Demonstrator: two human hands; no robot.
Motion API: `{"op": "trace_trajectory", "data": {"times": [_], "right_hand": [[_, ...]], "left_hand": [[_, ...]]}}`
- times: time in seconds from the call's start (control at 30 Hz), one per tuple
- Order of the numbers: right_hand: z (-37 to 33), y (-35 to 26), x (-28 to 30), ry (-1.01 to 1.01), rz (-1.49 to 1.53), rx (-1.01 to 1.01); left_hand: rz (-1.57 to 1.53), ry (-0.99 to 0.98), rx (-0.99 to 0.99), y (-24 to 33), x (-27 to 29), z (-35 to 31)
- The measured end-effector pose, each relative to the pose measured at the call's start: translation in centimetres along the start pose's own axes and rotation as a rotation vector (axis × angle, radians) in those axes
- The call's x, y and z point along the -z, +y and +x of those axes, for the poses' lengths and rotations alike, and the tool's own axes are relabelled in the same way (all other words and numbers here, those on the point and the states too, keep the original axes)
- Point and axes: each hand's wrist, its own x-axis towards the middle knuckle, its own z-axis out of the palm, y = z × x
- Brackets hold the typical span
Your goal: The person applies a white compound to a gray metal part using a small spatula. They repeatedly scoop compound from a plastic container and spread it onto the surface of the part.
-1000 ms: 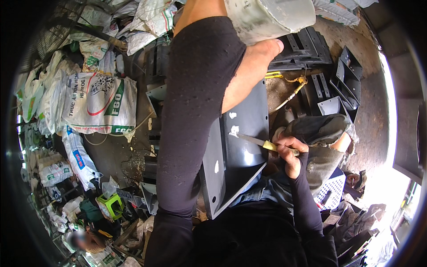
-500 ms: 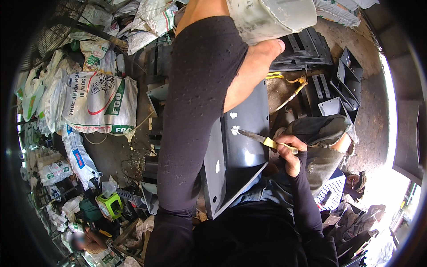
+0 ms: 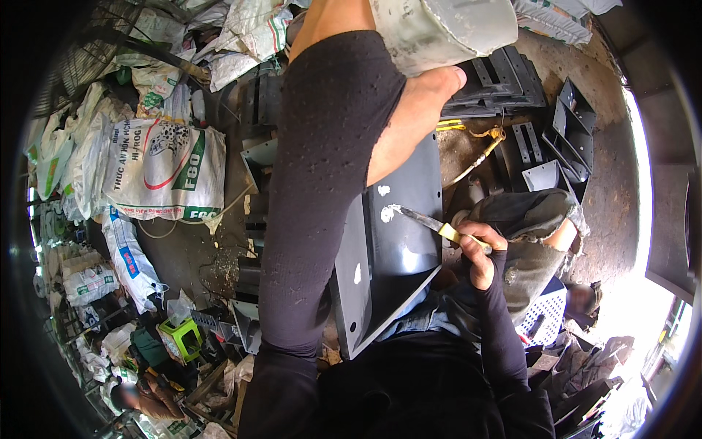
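Observation:
Across my knees lies a dark grey metal bracket point(image 3: 411, 175) with a smooth face and slanted side plates. White paste point(image 3: 387, 214) is dabbed on that face, with a smaller spot above it and another on the left side plate. My right hand point(image 3: 482, 252) grips the yellow handle of a narrow-bladed putty knife point(image 3: 420, 219); its tip touches the edge of the larger dab. At the top, my left hand point(image 3: 413, 121) is closed on a whitish, stained plastic tub point(image 3: 453, 33), thumb along its lower side. My dark left sleeve hides part of the bracket.
More dark metal brackets are stacked beyond point(image 3: 504, 80) and at the right point(image 3: 570, 132). A yellow-fitted hose point(image 3: 479, 157) lies beside them. White printed sacks point(image 3: 168, 164) fill the left, above a green plastic stool point(image 3: 180, 338). A white perforated basket point(image 3: 545, 314) sits by my right leg.
The putty knife has shifted slightly right and its tip slightly up, with the larger white dab now smeared towards the blade. My left hand and the tub have hardly moved.

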Motion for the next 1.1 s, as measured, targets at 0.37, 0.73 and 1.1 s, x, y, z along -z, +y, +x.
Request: {"op": "trace_trajectory", "data": {"times": [0.37,0.73,1.1], "right_hand": [[-0.1,-0.1,-0.4,-0.081,0.046,0.015],[0.0,-0.4,-0.4,-0.082,0.046,-0.033],[-0.2,0.5,0.7,-0.091,0.105,-0.078]], "left_hand": [[0.050,0.013,0.039,0.5,-0.2,0.3],[0.119,0.039,0.137,1.6,-1.1,0.5],[0.006,0.025,0.126,1.2,-1.1,0.4]]}}
